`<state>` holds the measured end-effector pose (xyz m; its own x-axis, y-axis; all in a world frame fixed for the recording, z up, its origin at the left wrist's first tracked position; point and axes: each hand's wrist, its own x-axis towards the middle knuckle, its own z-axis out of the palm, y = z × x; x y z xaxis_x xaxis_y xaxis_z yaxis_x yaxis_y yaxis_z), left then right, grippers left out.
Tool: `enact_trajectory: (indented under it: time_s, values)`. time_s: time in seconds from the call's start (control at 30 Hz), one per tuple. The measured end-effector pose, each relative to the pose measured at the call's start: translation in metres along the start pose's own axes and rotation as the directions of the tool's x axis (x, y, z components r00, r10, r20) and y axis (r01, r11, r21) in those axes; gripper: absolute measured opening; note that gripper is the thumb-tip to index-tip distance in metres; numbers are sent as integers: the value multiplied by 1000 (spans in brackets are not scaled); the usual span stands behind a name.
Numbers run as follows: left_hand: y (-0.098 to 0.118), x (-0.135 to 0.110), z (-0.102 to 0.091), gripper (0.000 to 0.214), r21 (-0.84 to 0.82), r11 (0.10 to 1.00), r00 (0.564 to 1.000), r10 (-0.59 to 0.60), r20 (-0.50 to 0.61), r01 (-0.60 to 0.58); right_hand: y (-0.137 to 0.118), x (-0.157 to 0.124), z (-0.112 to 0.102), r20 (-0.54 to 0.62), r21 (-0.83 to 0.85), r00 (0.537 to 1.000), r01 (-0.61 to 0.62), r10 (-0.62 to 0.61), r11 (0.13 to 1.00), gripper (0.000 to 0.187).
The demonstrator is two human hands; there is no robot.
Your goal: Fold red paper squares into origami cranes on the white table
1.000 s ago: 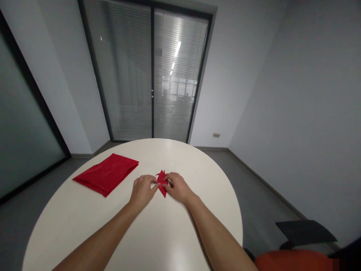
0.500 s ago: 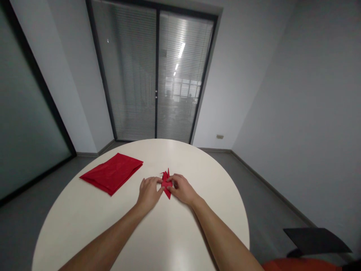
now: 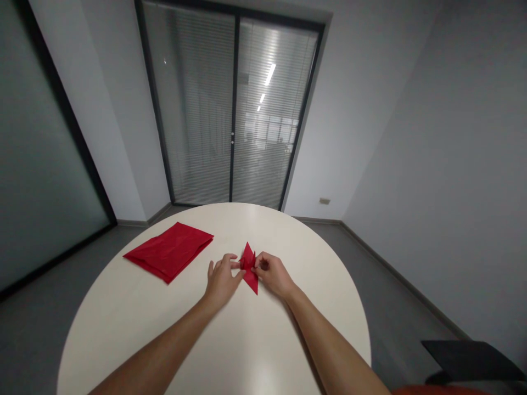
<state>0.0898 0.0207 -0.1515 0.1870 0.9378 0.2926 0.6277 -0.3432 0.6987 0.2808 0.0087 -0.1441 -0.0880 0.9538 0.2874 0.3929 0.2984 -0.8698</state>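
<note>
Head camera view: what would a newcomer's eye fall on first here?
Most likely the small folded red piece, vivid against the pale round table, with the fingers of the left hand and right hand on either side of it. Next, probably the larger folded red sheet lying toward the table's left edge. Beyond the table's far side stand glass panels with blinds.

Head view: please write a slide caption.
Both hands hold a small folded red piece at a round white table.
</note>
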Motion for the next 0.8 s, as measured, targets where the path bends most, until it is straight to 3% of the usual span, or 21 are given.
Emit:
enact_trajectory:
  time_s: [0.1, 0.23, 0.4, 0.43, 0.6, 0.67, 0.8]
  values:
    - [3, 1, 0, 46, -79, 996, 998, -31, 47, 35, -2, 0, -2, -1, 97, 1000, 31, -31, 995, 8]
    - [4, 2, -1, 49, -181, 984, 997, 11, 79, 3, -10, 0, -2, -11, 159, 999, 48, -46, 986, 15]
    - [0, 5, -5, 47, -300, 952, 996, 80, 33, -66, -13, -1, -3, -62, 156, 998, 11, -1, 988, 59]
    - [0, 6, -7, 45, -296, 951, 995, 96, 15, -87, -13, -1, -4, -49, 126, 999, 16, -10, 992, 61]
    - [5, 5, -15, 31, -152, 958, 968, 227, -111, -242, -17, 1, -11, 8, -79, 996, 84, -84, 993, 11]
    - [8, 4, -18, 23, -77, 939, 935, 322, -148, -335, -21, 0, -13, -18, -142, 985, 168, -172, 976, 8]
    - [13, 2, -25, 21, 19, 877, 865, 476, -156, -480, -30, -3, -18, -25, -267, 916, 380, -401, 886, 17]
